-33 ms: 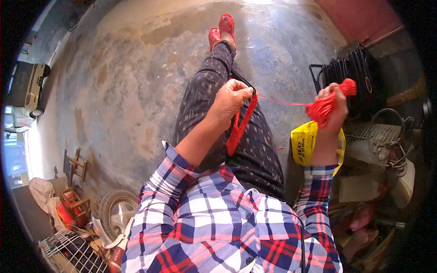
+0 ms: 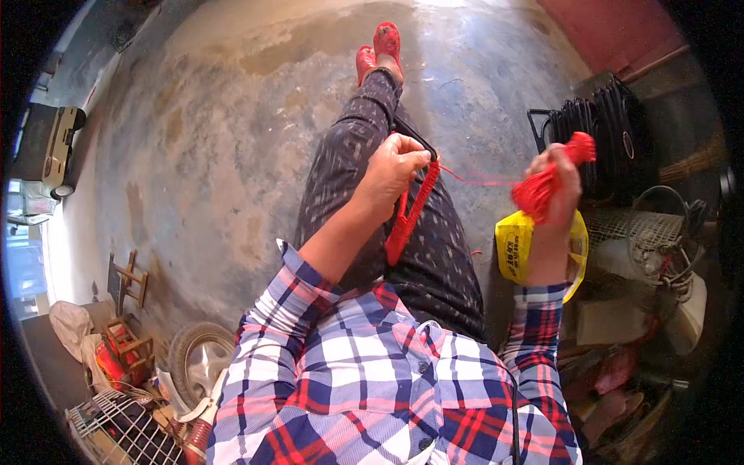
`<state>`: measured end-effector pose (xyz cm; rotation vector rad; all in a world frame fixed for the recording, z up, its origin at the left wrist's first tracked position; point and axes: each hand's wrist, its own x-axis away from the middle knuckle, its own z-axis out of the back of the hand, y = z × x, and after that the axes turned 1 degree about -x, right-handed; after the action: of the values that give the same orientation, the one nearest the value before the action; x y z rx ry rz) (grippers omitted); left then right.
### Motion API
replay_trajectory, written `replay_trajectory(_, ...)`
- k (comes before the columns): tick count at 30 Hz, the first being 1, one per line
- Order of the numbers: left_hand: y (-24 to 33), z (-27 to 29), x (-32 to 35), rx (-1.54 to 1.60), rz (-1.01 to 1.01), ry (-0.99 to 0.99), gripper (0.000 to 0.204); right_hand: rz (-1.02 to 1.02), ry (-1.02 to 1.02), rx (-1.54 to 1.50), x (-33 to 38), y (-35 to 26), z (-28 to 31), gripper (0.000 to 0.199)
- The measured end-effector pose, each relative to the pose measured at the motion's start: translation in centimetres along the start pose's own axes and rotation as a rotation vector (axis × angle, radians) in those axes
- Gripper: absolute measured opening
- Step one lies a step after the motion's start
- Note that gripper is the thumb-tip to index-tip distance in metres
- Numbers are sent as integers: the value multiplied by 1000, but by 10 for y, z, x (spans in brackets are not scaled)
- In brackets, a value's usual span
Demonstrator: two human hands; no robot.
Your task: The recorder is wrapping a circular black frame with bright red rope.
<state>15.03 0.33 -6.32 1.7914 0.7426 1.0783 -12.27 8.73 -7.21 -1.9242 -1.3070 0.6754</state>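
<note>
Over my thighs lies a thin black frame (image 2: 416,138), bent at a corner, with red cord wound tightly along part of it as a red wrapping (image 2: 412,219). My left hand (image 2: 391,174) pinches the frame near that corner, thumb and fingertips pressed together. Out to the right, my right hand (image 2: 563,186) is closed around a bundle of red cord (image 2: 536,192). It is slightly blurred by motion. A single red strand (image 2: 480,182) runs between the bundle and the frame's corner, sagging a little near the frame.
A yellow plastic bag (image 2: 513,246) stands below my right hand. Beyond it are several black frames (image 2: 608,136) stacked together and a wire mesh basket (image 2: 639,226). At lower left sit a wheel (image 2: 190,358), a small wooden stool (image 2: 133,283) and a white wire rack (image 2: 124,425).
My right hand and the cord bundle have shifted slightly left, toward the frame. The strand has slackened a little. My left hand and the frame have stayed in place.
</note>
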Motion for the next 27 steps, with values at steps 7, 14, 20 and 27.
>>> replay_trajectory(7, -7, -5, 1, 16, 47, -1, 40, -436, -186, 419, 29, 62, -72, 31)
replay_trajectory(14, -8, -5, 2, 244, 228, -65, 32, -306, -4, 432, 9, 48, -54, 12)
replay_trajectory(20, -22, -1, -8, 408, 232, -384, 22, -200, 16, 520, 21, 26, -49, 12)
replay_trajectory(27, -7, 10, 5, 463, 284, -225, 28, -317, -110, 465, 64, 42, -47, 14)
